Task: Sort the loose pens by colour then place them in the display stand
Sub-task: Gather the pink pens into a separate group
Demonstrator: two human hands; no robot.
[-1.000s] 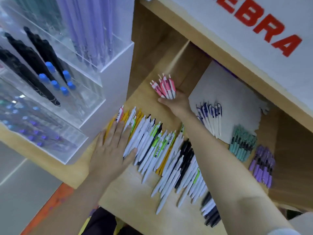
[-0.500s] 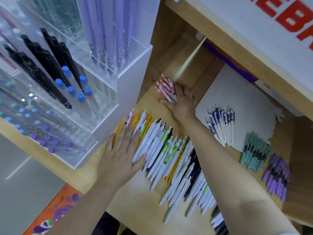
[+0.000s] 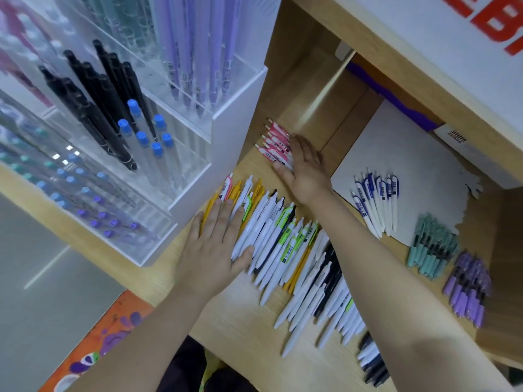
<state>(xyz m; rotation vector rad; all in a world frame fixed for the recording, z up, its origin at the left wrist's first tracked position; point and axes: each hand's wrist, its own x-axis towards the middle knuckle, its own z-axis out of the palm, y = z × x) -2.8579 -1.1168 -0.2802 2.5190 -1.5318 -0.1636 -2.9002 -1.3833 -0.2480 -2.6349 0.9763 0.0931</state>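
Pens: right hand [image 3: 304,165] flat on pink pens [image 3: 276,144], left hand [image 3: 218,244] flat on mixed pile [image 3: 285,241]; sweeping risks remixing colours.

Bright, even indoor light falls from above, and shadows on the counter [image 3: 232,329] are soft and faint. A pale streak of glare crosses the wooden back panel [image 3: 317,108], and small white highlights glint on the clear display stand [image 3: 181,171]. The stand's far left and the red lettering [image 3: 498,24] are smeared by blur. Wide-angle distortion bends straight lines near the edges.
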